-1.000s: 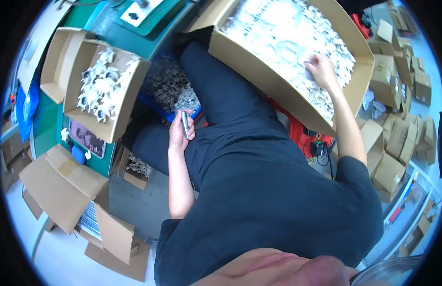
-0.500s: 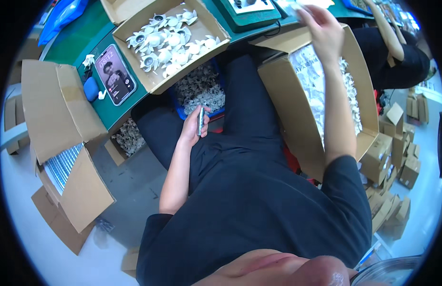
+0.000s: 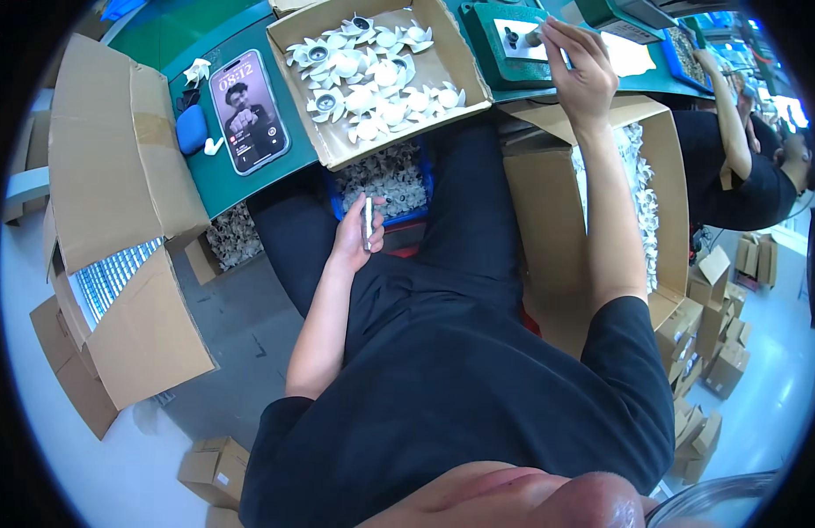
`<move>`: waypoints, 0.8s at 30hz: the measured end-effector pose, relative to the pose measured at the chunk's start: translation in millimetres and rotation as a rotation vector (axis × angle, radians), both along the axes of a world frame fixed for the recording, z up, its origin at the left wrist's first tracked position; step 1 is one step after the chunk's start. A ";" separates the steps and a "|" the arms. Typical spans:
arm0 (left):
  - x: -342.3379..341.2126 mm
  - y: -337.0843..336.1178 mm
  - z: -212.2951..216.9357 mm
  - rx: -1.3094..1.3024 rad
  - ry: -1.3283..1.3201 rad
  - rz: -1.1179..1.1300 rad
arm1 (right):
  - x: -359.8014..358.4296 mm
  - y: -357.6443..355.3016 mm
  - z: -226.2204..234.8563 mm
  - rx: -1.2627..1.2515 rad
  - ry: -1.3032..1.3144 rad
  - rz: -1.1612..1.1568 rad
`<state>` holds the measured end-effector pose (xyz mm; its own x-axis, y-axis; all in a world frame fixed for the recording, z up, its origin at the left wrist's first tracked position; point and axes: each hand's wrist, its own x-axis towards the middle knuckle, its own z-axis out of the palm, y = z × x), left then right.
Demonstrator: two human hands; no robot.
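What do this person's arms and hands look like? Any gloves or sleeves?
Both hands are bare: no gloves, rings or watch visible on the left hand or right hand. The forearms are uncovered too. Short black sleeves of a black T-shirt end above the elbows.

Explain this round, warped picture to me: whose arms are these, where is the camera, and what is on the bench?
There is no machine: a seated person works with bare hands, filmed by a fisheye camera on their head looking down, so edges bend. The left hand rests by the lap holding a thin metal rod. The right hand reaches up to a green fixture on the green bench. Also there: a cardboard box of white plastic fans and a phone. Another person works at far right.
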<state>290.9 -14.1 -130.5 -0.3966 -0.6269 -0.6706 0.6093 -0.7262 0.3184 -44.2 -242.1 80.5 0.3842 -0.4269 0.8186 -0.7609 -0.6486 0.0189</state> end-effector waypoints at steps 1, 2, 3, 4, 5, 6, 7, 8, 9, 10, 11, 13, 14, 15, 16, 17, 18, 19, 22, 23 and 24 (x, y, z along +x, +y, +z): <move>-2.3 -0.8 0.1 0.002 -0.001 -0.003 | -1.0 -1.4 1.1 0.002 0.017 0.018; -3.9 -1.7 0.2 0.005 -0.002 -0.009 | -2.3 -1.5 3.5 0.005 0.034 0.034; -5.1 -3.1 0.4 0.007 -0.003 -0.018 | -3.7 -0.8 6.7 0.006 0.051 0.049; -6.3 -4.6 -0.3 0.007 -0.007 -0.021 | -2.6 -0.4 11.9 0.008 0.048 0.044; -7.7 -6.2 -0.7 0.005 -0.010 -0.024 | -0.7 0.5 17.8 0.046 0.062 0.061; -9.2 -7.5 -0.9 0.003 -0.014 -0.028 | 2.0 1.9 23.4 0.082 0.075 0.078; -10.3 -8.3 -0.2 -0.008 -0.022 -0.031 | 3.6 5.4 28.5 0.108 0.085 0.096; -11.5 -9.1 0.7 -0.018 -0.030 -0.036 | 3.6 1.0 24.3 0.096 0.077 0.093; -14.3 -11.5 0.5 -0.025 -0.034 -0.048 | 0.3 -13.2 11.3 0.082 -0.097 0.297; -16.0 -14.1 -1.3 -0.034 -0.037 -0.054 | 0.6 -27.9 -0.2 0.064 -0.269 0.507; -17.2 -12.7 -2.1 -0.044 -0.042 -0.057 | -3.2 -35.4 -10.8 0.043 -0.442 0.720; -13.5 -0.2 -8.5 -0.022 -0.059 -0.034 | -24.0 -30.3 -15.8 0.255 -0.535 0.339; -15.5 0.0 -6.8 -0.011 -0.064 -0.028 | -46.6 -27.4 -18.3 0.466 -0.604 -0.069; -16.6 -2.8 -5.9 -0.019 -0.070 -0.021 | -67.9 -46.7 -26.4 0.461 -0.608 -0.059; -21.9 -5.4 -3.9 -0.020 -0.071 -0.053 | -102.1 -77.4 -39.5 0.461 -0.468 -0.103; -23.1 -5.3 -2.8 -0.015 -0.075 -0.075 | -125.6 -101.8 -55.1 0.468 -0.328 -0.140; -19.6 -2.2 -2.1 -0.006 -0.085 -0.082 | -132.3 -115.7 -71.6 0.473 -0.336 -0.128; -18.6 -3.0 -2.3 -0.008 -0.091 -0.073 | -136.7 -127.5 -80.1 0.454 -0.234 -0.231; -12.1 -0.5 -9.1 -0.037 -0.066 -0.017 | -119.9 -140.9 -89.2 0.422 -0.033 -0.406; -9.3 4.4 -10.2 -0.035 -0.078 0.008 | -103.9 -129.8 -69.2 0.535 0.117 -0.414; -11.2 3.6 -10.1 -0.017 -0.089 0.003 | -95.2 -112.0 -49.6 0.635 0.275 -0.435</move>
